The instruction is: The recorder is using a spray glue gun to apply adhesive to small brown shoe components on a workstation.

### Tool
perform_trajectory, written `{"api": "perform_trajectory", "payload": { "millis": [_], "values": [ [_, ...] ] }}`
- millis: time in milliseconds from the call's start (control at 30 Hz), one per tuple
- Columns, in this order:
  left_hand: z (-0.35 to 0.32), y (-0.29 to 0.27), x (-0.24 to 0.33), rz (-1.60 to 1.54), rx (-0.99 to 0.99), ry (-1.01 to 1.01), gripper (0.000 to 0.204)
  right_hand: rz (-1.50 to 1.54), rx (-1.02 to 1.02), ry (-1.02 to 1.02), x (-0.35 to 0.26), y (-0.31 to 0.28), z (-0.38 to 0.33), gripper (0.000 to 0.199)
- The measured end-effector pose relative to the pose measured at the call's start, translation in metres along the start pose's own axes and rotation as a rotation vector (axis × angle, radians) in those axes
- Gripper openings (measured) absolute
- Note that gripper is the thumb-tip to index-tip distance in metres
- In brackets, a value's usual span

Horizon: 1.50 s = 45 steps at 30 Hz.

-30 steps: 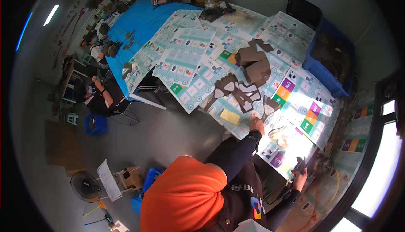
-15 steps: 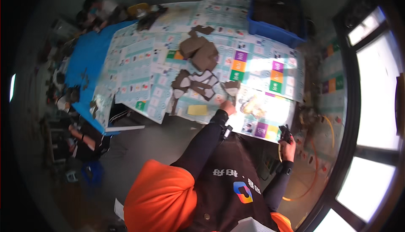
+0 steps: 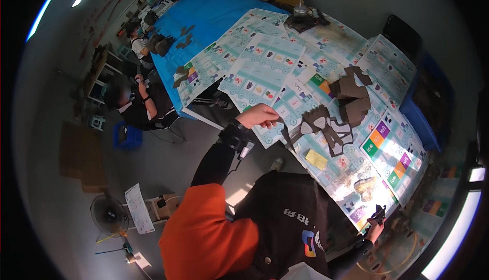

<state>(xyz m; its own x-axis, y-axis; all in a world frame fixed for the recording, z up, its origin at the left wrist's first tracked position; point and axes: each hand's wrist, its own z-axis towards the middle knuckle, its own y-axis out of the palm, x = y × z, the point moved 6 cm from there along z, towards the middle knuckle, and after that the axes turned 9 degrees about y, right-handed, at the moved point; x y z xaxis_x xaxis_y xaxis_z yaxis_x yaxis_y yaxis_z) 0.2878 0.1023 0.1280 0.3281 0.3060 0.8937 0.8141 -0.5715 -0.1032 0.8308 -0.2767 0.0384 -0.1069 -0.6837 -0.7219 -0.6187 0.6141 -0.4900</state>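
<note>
Printed sheets cover the long worktop (image 3: 265, 71), where cut brown leather pieces (image 3: 326, 127) already lie at two o'clock – the left hand (image 3: 261, 116) pinches a dark strip (image 3: 285, 135) off that pile, and the right hand (image 3: 374, 224), at five o'clock, grips a small black tool (image 3: 378, 213) with much left unsorted

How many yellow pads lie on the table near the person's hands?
1. The yellow pad lies on the printed sheets, just below the dark cut-out pieces, right of the left hand. Others may be hidden.
</note>
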Motion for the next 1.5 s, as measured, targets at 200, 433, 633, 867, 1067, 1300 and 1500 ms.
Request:
{"api": "perform_trajectory", "payload": {
  "millis": [200,433,633,867,1067,1300,1500],
  "values": [
    [-0.012,-0.258,-0.019,-0.258,0.539,0.194,0.025,-0.063,-0.03,0.046,-0.039,0.062,-0.037,0.03],
    [0.004,-0.473,-0.04,-0.436,0.819,0.267,0.023,-0.124,-0.025,0.074,-0.07,0.113,-0.063,0.02],
    [0.009,-0.546,-0.066,-0.476,0.882,0.269,0.022,-0.181,-0.016,0.089,-0.084,0.137,-0.082,0.02],
    [0.011,-0.593,-0.087,-0.558,0.867,0.286,0.023,-0.219,-0.011,0.103,-0.09,0.145,-0.095,0.02],
    [-0.012,-0.618,-0.153,-0.632,0.899,0.184,0.025,-0.262,-0.031,0.111,-0.089,0.151,-0.095,0.02],
    [-0.095,-0.548,-0.429,0.267,0.658,-0.456,0.012,-0.33,0.003,0.045,-0.087,0.149,-0.088,0.021],
    [-0.175,-0.266,-0.518,-0.235,0.376,-1.007,0.018,-0.307,0.045,0.197,-0.091,0.144,-0.097,0.002]
  ]
}}
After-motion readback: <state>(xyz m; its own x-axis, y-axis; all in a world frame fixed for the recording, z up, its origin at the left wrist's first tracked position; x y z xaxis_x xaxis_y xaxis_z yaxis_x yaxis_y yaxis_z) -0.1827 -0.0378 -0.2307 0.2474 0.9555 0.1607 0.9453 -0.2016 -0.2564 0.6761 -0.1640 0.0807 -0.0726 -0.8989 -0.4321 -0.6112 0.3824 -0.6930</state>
